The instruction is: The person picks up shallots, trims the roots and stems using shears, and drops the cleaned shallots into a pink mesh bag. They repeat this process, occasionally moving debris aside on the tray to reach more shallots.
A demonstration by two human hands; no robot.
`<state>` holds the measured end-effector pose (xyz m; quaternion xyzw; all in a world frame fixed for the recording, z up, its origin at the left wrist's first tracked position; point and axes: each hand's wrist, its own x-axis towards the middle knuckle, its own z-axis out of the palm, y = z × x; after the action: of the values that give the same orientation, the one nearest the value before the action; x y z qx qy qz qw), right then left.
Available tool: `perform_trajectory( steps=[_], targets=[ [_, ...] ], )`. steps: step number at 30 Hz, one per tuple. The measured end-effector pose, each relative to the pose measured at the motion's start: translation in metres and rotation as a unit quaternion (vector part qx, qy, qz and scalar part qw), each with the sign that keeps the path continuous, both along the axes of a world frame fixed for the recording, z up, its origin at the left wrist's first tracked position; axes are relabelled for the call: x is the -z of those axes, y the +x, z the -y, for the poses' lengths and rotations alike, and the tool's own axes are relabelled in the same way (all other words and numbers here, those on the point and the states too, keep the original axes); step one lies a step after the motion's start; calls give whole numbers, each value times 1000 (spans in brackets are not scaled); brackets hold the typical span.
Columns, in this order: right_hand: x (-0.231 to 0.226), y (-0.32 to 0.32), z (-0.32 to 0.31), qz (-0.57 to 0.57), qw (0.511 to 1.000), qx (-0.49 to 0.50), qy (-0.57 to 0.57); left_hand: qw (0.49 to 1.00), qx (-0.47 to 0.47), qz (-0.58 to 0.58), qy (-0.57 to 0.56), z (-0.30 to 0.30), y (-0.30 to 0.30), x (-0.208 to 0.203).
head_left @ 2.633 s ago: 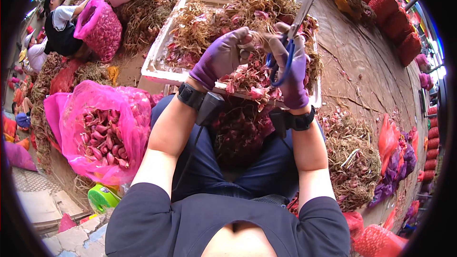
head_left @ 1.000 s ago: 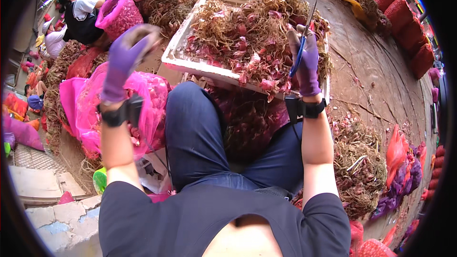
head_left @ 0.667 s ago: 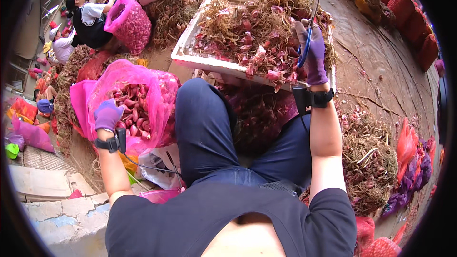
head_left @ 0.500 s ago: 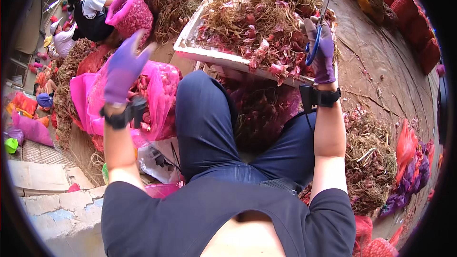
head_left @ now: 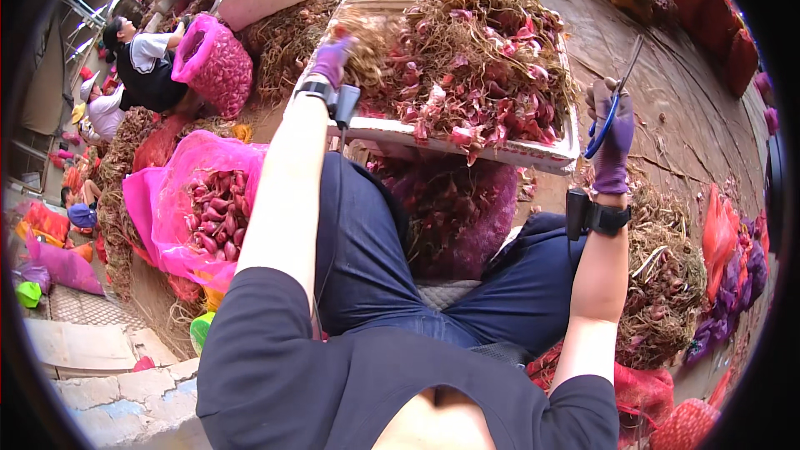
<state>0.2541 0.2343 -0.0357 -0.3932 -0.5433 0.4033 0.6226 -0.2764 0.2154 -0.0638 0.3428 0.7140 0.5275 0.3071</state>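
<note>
While a co-worker (head_left: 154,79) in a dark vest sits low at the upper left beside a bulging pink sack (head_left: 218,75), here's the nearer pink bag (head_left: 154,204), thin crinkly mesh, gaping around smooth, glossy, teardrop-shaped shallots (head_left: 221,217). Next along, the purple-gloved left hand (head_left: 332,62) is over the left side of a white foam tray (head_left: 533,156), right by a tangle of straw-coloured roots (head_left: 371,46); it's blurred there, so whether that grip is clamped on them or apart, I cannot tell. Across the tray rises a heap (head_left: 492,75) of shallots, wiry and frayed, papery pink skins (head_left: 472,137) spilling over the front rim. Below it, between the denim-clad knees (head_left: 546,246), bulges a dark purple mesh bag (head_left: 467,217). Now the right hand (head_left: 612,125), gloved too, just right of the tray, its grip closed around scissors (head_left: 598,143): rounded blue plastic loops, slim metal blades pointing up. Beyond the forearm, a shaggy mound (head_left: 662,283) of dry stalks and bulbs; farthest right, a crumpled red plastic bag (head_left: 718,237).
</note>
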Motion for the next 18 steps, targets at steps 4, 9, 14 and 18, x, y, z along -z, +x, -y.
perform_trajectory(
  steps=[4, 9, 14, 18],
  targets=[
    [8, -3, -6, -41, 997, 2, -58, 936, 77, 316, 137, 30, 10, -42],
    [4, -47, -18, -12, 999, -17, -44, 933, 153, 298, 129, 54, 24, -80],
    [0, -50, -22, 59, 997, -33, -47, 881, 433, 96, 163, 95, 97, -99],
    [5, -23, -17, -19, 998, 1, -59, 897, 435, 77, -14, 113, 162, -97]
  ],
)
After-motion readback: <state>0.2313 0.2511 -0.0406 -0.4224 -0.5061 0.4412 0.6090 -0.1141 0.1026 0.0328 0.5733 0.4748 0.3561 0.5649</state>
